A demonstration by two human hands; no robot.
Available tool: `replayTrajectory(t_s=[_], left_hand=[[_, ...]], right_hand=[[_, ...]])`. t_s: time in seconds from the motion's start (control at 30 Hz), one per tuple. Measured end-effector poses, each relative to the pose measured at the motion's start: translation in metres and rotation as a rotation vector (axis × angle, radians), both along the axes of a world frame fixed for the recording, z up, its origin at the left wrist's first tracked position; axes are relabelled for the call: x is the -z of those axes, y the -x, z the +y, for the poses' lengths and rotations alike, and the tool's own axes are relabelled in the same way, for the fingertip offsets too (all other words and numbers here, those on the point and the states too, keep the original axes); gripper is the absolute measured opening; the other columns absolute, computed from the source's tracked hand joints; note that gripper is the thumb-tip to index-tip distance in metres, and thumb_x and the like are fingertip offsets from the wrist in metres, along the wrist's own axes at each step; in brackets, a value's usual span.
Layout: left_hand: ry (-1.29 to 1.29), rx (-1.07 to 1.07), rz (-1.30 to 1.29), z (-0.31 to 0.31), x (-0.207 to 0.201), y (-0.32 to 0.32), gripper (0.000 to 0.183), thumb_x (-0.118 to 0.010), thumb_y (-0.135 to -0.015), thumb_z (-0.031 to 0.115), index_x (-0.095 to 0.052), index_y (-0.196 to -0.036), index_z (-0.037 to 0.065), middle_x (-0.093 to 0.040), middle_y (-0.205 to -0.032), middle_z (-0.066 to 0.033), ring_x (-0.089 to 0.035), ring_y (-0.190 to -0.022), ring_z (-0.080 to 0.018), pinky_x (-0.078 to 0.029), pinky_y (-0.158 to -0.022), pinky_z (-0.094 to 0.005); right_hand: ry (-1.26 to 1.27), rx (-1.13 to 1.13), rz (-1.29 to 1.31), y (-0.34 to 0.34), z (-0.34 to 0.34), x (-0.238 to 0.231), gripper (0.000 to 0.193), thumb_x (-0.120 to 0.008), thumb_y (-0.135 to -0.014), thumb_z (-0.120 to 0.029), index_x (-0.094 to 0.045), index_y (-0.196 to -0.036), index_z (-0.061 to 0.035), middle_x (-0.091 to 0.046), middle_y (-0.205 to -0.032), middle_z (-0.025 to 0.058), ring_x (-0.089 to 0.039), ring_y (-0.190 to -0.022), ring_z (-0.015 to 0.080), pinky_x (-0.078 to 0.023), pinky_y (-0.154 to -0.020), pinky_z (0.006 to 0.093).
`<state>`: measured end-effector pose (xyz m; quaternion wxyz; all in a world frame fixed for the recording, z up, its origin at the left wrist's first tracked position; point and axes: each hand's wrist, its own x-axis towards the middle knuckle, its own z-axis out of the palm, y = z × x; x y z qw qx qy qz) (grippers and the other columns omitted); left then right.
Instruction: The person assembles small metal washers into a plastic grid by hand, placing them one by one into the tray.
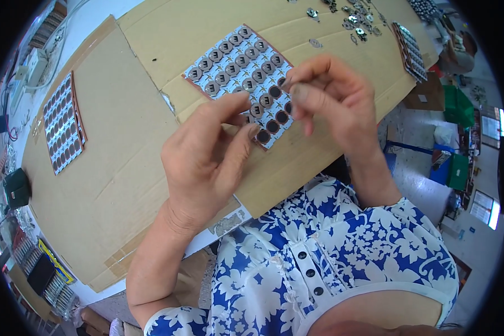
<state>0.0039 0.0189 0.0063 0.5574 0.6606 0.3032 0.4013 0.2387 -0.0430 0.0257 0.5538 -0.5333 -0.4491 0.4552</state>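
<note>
A rectangular sheet of white and brown panels lies on the cardboard, with rows of round spots. Most spots in the far rows carry small grey metal parts; several near the close right edge are bare dark discs. My left hand is curled over the sheet's near left side, its thumb and fingers bent toward each other. Whatever lies between those fingertips is too small to name. Above the sheet's right edge, my right hand pinches thumb and forefinger together; a tiny dark piece seems to show at the tips, partly hidden and blurred.
Loose small metal parts are scattered at the far right of the cardboard. Stacked similar sheets sit at the left and far right. A power strip and a dark green box flank the left edge.
</note>
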Motion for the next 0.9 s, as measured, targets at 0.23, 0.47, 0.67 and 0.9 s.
replayTrajectory(t_s=[0.23, 0.47, 0.67, 0.9], left_hand=[[-0.827, 0.151, 0.537, 0.008, 0.000, -0.001, 0.050, -0.088, -0.090, 0.023, -0.076, -0.136, 0.006, -0.071, -0.151, -0.0107, -0.057, -0.151, -0.0387, -0.037, -0.128, -0.0631], [-0.785, 0.199, 0.585, 0.009, 0.004, 0.000, 0.051, -0.089, -0.090, 0.025, -0.077, -0.136, 0.007, -0.070, -0.154, -0.0093, -0.057, -0.152, -0.0392, -0.036, -0.131, -0.0653], [-0.763, 0.213, 0.602, 0.009, 0.000, -0.001, 0.053, -0.090, -0.088, 0.026, -0.077, -0.136, 0.007, -0.071, -0.153, -0.0097, -0.057, -0.152, -0.0394, -0.036, -0.131, -0.0652], [-0.773, 0.206, 0.609, 0.008, -0.002, -0.002, 0.054, -0.093, -0.085, 0.024, -0.078, -0.135, 0.007, -0.074, -0.151, -0.0102, -0.058, -0.151, -0.0390, -0.037, -0.131, -0.0643]], right_hand=[[-0.042, -0.061, -0.444, -0.030, 0.016, 0.022, 0.011, -0.079, -0.102, 0.002, -0.079, -0.113, 0.0009, -0.074, -0.091, -0.0023, -0.064, -0.073, 0.0023, -0.049, -0.063, 0.0217], [-0.186, -0.137, -0.672, -0.023, 0.017, 0.019, 0.015, -0.081, -0.098, 0.003, -0.080, -0.112, -0.0006, -0.075, -0.088, 0.0042, -0.064, -0.071, 0.0083, -0.052, -0.064, 0.0266], [-0.057, -0.091, -0.703, -0.018, 0.018, 0.015, 0.012, -0.082, -0.096, 0.001, -0.077, -0.107, -0.0008, -0.075, -0.091, 0.0078, -0.069, -0.075, 0.0152, -0.054, -0.066, 0.0312], [-0.289, -0.124, -0.915, -0.015, 0.014, 0.018, 0.010, -0.081, -0.095, -0.002, -0.075, -0.104, -0.0009, -0.071, -0.094, 0.0122, -0.073, -0.084, 0.0311, -0.057, -0.072, 0.0399]])
